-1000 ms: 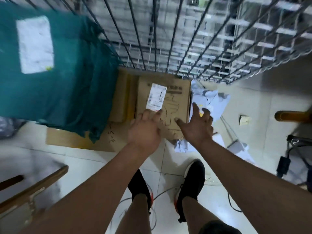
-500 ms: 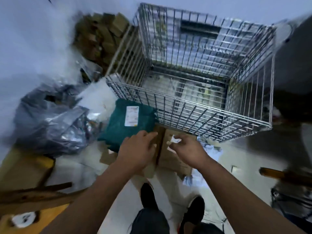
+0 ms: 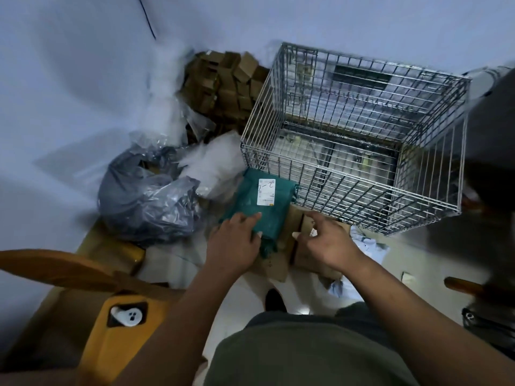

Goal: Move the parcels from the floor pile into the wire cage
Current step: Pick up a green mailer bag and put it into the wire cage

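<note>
The wire cage (image 3: 348,178) stands open-topped on the floor ahead of me, and I see no parcel inside. A teal soft parcel (image 3: 250,201) with a white label leans against its near left corner. A brown cardboard box (image 3: 306,260) lies on the floor in front of the cage, beside a flat cardboard piece (image 3: 281,246). My left hand (image 3: 237,240) hovers over the teal parcel's near edge, fingers apart. Over the box, my right hand (image 3: 326,240) is spread and holds nothing. Both hands look higher than the parcels.
Grey plastic bags (image 3: 145,196) and a white bag (image 3: 214,162) are heaped left of the cage, with stacked small cartons (image 3: 225,82) behind by the wall. A wooden frame (image 3: 55,268) and yellow object (image 3: 117,330) sit near left. Crumpled paper (image 3: 367,246) lies at right.
The view has pulled up and back from the floor, so the whole cage shows. My hands have come off the cardboard box, and the left one now sits over the teal parcel.
</note>
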### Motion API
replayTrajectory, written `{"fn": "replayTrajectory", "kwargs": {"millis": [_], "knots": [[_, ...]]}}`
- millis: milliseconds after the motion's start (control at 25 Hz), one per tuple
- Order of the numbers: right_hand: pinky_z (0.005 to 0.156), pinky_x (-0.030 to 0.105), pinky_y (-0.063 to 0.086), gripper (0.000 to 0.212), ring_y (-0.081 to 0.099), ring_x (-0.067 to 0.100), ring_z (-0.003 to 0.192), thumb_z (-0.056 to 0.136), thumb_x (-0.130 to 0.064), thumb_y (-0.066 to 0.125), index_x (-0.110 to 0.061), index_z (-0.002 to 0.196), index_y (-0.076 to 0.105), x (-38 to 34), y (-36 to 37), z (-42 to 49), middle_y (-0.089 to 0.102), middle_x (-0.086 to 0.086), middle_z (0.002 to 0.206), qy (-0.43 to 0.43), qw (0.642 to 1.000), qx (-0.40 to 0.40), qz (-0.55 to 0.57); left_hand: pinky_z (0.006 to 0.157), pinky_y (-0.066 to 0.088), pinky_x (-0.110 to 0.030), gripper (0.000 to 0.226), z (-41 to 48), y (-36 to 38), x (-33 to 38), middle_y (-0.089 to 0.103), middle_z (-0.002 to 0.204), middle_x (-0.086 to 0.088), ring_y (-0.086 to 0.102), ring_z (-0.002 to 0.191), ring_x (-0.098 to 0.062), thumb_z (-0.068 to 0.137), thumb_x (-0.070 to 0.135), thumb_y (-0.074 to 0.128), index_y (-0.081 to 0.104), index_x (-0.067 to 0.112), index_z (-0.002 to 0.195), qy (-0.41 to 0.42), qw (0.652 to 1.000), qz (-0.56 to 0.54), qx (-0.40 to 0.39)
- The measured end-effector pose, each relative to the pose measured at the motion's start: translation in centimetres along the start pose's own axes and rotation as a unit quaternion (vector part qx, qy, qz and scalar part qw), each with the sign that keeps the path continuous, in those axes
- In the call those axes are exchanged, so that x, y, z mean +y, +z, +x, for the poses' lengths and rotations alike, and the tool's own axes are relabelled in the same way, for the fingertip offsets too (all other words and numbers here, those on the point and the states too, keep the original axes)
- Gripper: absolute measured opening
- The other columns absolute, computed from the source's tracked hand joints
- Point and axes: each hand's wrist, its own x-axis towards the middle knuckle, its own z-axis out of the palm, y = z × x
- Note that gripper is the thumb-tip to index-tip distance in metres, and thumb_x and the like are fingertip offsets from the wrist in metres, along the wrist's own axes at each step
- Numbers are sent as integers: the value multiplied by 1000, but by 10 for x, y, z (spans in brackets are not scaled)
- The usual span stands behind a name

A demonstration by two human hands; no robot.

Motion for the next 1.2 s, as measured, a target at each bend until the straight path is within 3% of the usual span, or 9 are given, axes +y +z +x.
{"fn": "replayTrajectory", "kwargs": {"millis": [160,360,560,760,1040,1200], "knots": [[105,40,42,75,50,33,131,92,-49,63,-39,157,25,-13,0,-5,49,13,144,7,1000,13,-14,101,46,-41,56,4,-6,-26,50,142,-1,51,126,-26,99,43,49,39,38,154,-12,1000,1,-20],[105,44,45,86,52,34,128,92,-52,62,-47,158,7,-10,-6,11,44,12,147,3,999,4,-42,103,43,-44,62,22,-5,-21,43,148,-2,48,130,-28,98,46,49,30,40,156,-25,999,10,-35],[107,45,42,86,42,36,139,93,-53,61,-46,158,5,-4,-19,42,35,14,156,-2,998,-39,-42,106,40,-43,65,40,0,1,39,150,-2,44,134,-27,97,45,51,26,42,158,-51,998,8,-33],[110,44,40,87,44,40,135,94,-50,58,-41,160,2,-2,-33,78,33,19,154,-8,994,-94,-51,105,45,-49,71,54,4,3,37,152,-2,44,135,-30,94,46,53,21,47,158,-115,993,-11,-37],[107,43,43,86,47,37,132,95,-47,57,-38,161,2,8,-29,123,35,22,151,-1,992,-122,-45,108,41,-51,73,85,16,0,34,153,-3,46,135,-30,95,45,53,18,47,159,-96,994,20,-54],[108,44,46,94,49,37,132,82,-57,55,-44,158,1,11,2,156,43,18,152,13,990,-141,-21,106,44,-49,82,118,39,-22,33,153,-4,47,134,-31,89,43,59,16,48,158,-82,993,8,-88]]}}
